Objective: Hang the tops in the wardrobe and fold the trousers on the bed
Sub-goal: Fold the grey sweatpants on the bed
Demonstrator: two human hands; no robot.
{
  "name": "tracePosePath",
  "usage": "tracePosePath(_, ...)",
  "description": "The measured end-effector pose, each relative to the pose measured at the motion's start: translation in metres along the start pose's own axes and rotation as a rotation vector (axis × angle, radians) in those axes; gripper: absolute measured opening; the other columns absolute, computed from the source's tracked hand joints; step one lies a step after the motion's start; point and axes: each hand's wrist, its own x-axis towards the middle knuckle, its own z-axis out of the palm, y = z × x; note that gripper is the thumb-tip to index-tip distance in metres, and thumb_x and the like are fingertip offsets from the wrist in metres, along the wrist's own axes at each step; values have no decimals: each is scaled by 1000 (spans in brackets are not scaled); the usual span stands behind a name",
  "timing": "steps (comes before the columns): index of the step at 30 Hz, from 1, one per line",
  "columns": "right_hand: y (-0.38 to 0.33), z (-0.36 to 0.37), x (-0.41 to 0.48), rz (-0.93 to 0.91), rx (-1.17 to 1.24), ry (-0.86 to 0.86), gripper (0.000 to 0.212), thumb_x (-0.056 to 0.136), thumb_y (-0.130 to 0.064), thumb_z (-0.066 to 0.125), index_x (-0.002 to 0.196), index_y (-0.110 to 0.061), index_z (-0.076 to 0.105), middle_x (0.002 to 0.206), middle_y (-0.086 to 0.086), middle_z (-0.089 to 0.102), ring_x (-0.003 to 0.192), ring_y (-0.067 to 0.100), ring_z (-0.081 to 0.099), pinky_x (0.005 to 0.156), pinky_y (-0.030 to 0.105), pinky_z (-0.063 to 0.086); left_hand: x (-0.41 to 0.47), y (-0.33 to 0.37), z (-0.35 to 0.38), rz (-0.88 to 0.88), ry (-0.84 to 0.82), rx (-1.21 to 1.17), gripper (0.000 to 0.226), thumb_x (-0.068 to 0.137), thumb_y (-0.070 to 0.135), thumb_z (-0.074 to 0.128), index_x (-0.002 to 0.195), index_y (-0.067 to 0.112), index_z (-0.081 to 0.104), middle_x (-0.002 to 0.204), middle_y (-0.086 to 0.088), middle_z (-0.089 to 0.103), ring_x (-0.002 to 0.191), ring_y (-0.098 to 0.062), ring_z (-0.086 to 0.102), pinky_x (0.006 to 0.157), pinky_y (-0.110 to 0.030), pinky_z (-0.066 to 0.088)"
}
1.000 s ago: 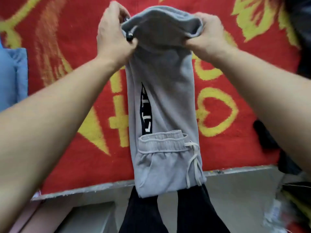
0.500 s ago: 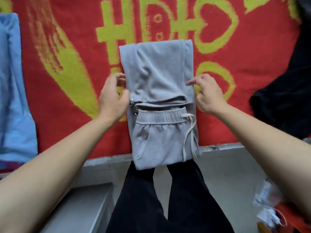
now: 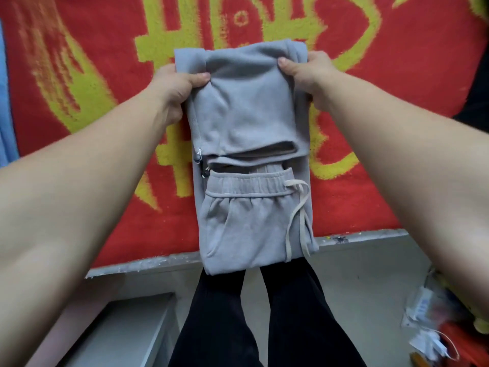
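On the red bed cover (image 3: 100, 160) lie the grey trousers (image 3: 251, 123) — my left hand (image 3: 174, 88) and right hand (image 3: 309, 72) both pinch the folded far end.

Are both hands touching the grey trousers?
Touching. The head view shows the left hand and right hand gripping the grey trousers at the far fold, thumbs on top.

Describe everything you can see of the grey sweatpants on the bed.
The soft grey fleece trousers lie folded on the red and yellow plush blanket, legs doubled over towards the elastic waistband, near end overhanging the bed edge. A pale drawstring hangs from the waistband; small dark cord toggles show on the left side. The left hand and the right hand pinch the far folded corners, thumbs on top.
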Motion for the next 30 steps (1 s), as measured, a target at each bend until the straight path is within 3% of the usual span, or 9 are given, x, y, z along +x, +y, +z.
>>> tracePosePath(5, -61, -26, 12, -181, 110, 67, 39, 89, -37, 71, 119, -13, 63, 111, 5, 72, 98, 21, 71, 88, 43, 59, 18, 68, -1, 219, 42, 2, 25, 88, -1, 67, 112, 4, 64, 101, -10, 72, 93, -24, 72, 79, -36, 60)
tracePosePath(7, -89, -36, 11, -223, 84, 77, 30, 83, -41, 72, 99, -17, 63, 94, -4, 70, 82, 11, 67, 80, 32, 55, 19, 97, -1, 282, 20, 65, 9, 91, 5, 64, 96, 12, 63, 91, -1, 71, 83, -14, 71, 78, -28, 57)
tracePosePath(10, -113, -48, -10, -190, -2, 43, 23, 84, -39, 67, 75, -25, 50, 77, -15, 57, 66, 0, 51, 70, 16, 39, 6, 123, -6, 346, 25, 308, 12, 92, 17, 61, 83, 20, 55, 87, 7, 60, 73, -2, 59, 86, -26, 51)
tracePosePath(12, -113, -60, -27, -310, -22, 72, 14, 81, -26, 71, 86, -22, 59, 89, -11, 62, 69, -6, 54, 60, 9, 41, -12, 129, -12, 405, 77, 462, 20, 76, 23, 67, 92, 17, 57, 98, 0, 62, 83, -10, 59, 84, -31, 51)
tracePosePath(14, -104, -67, -54, -492, -47, 102, 37, 69, -12, 69, 106, -9, 65, 99, -3, 66, 76, -4, 62, 65, 16, 51, -40, 123, -17, 546, 104, 470, 43, 63, 16, 66, 105, 16, 56, 102, -2, 62, 82, -5, 60, 75, -26, 52)
tracePosePath(17, -64, -65, -97, -630, -248, 174, 47, 63, -15, 67, 109, -10, 66, 99, -3, 64, 87, 7, 60, 74, 20, 50, -94, 83, -22, 760, 66, 587, 56, 63, 11, 63, 118, 11, 59, 108, 1, 61, 93, 1, 58, 85, -17, 48)
tracePosePath(20, 7, -58, -135, -810, -491, 257, 33, 65, -7, 65, 98, -9, 65, 98, 8, 63, 91, 24, 58, 78, 31, 45, -125, 10, -38, 875, 142, 835, 45, 66, 10, 63, 111, 9, 68, 111, -7, 67, 105, -27, 61, 92, -38, 49)
tracePosePath(23, 77, -42, -163, -962, -675, 235, 25, 67, -1, 65, 92, -6, 67, 101, 15, 62, 97, 37, 58, 77, 45, 48, -145, -69, -46, 1007, 165, 1034, 37, 65, 6, 64, 102, 7, 67, 115, -12, 65, 109, -34, 58, 87, -45, 49)
tracePosePath(30, 152, -7, -174, -1035, -993, 104, 10, 77, -2, 64, 83, -8, 67, 94, 19, 63, 90, 39, 60, 70, 45, 49, -161, -163, -33, 930, 138, 1256, 17, 75, 3, 69, 90, 9, 64, 114, -14, 61, 107, -31, 51, 70, -41, 42)
